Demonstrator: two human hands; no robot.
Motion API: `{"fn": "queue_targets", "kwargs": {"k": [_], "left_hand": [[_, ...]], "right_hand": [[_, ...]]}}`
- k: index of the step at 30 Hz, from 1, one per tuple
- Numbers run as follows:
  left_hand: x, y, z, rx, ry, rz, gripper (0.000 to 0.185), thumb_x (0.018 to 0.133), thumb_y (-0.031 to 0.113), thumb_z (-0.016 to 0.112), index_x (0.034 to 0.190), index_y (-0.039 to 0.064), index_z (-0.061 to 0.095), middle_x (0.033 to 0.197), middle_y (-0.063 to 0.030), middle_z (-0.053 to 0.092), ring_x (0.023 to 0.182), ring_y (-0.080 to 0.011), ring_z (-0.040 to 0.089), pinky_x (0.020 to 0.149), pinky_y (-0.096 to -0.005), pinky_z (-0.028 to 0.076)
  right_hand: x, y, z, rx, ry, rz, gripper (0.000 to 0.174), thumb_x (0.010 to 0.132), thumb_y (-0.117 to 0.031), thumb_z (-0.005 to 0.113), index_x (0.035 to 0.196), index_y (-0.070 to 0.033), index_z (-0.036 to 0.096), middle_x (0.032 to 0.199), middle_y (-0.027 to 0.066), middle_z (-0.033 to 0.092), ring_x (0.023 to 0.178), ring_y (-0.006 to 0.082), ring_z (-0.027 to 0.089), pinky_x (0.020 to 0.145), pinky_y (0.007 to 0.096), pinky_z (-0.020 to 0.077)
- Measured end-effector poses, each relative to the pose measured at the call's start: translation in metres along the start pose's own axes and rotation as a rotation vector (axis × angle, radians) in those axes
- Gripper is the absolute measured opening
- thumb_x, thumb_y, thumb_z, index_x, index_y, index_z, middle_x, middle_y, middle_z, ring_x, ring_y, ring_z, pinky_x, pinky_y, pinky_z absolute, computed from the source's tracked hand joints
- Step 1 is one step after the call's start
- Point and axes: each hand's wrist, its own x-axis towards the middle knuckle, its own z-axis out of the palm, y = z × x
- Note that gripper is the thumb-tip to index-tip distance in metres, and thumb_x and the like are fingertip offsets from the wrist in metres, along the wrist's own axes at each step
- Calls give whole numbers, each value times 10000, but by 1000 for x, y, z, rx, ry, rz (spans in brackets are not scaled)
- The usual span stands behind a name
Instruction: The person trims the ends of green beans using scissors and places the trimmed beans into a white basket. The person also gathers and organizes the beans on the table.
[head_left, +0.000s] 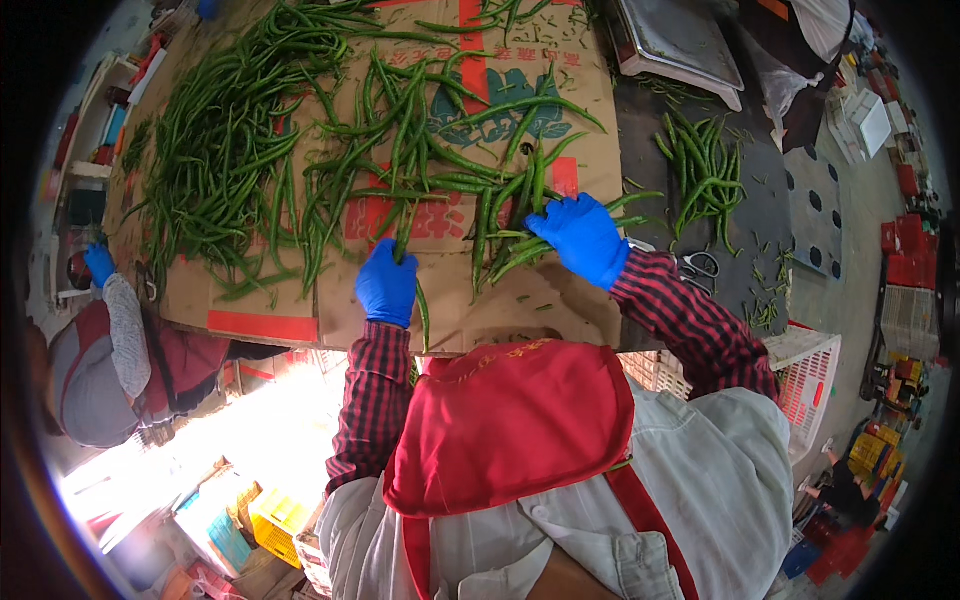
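Note:
My left hand (386, 283), in a blue glove, is closed on a long green chili pepper (405, 231) in front of me. Farther right, my right hand (581, 238), gloved the same, has its fingers around the lower ends of several green chili peppers (538, 180). More peppers lie spread between and beyond my hands on a flattened cardboard sheet (472, 322). A large heap of long green peppers (217, 157) covers the left part of the cardboard. A smaller pile of peppers (703, 169) rests on the dark surface to the right.
Scissors (699, 266) lie by my right forearm. A metal-topped scale (679, 45) stands at the back right, with stem bits (765, 311) near the table's right edge. A co-worker's gloved hand (99, 262) is at the far left. A white plastic crate (814, 390) stands below right.

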Motion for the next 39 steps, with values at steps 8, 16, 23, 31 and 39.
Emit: {"fn": "queue_targets", "kwargs": {"k": [8,16,23,31,39], "left_hand": [[-13,17,-47,-643,-8,-19,439,745,-12,633,1162,41,504,871,-43,567,763,-111,526,678,-257,451],[-11,80,-44,-286,-53,294,182,786,126,639,960,74,650,767,-71,640,676,-196,598,604,-317,472],[-5,102,59,337,-128,618,175,762,236,637,773,65,597,716,-125,618,689,-305,622,570,-409,486],[-37,87,35,221,-348,745,240,751,224,636,934,68,630,779,-143,637,716,-319,629,607,-417,493],[13,49,-46,-82,-107,233,295,809,315,670,985,80,636,803,-114,669,704,-283,646,612,-358,495]], "right_hand": [[-23,30,-33,349,-93,-19,301,650,-205,629,942,-135,649,806,83,565,720,300,573,625,410,435],[-58,22,-49,385,-123,479,240,762,-269,638,950,-123,658,832,114,624,762,318,610,637,432,478],[-34,22,6,126,40,826,355,729,-335,712,869,-41,571,783,167,614,694,355,614,598,441,479],[-52,57,-11,483,256,823,308,714,-232,679,944,-34,625,874,186,643,765,372,623,672,443,496],[-24,-29,-44,410,-33,288,288,654,-218,647,889,-59,600,742,155,595,723,337,593,623,446,476]]}}
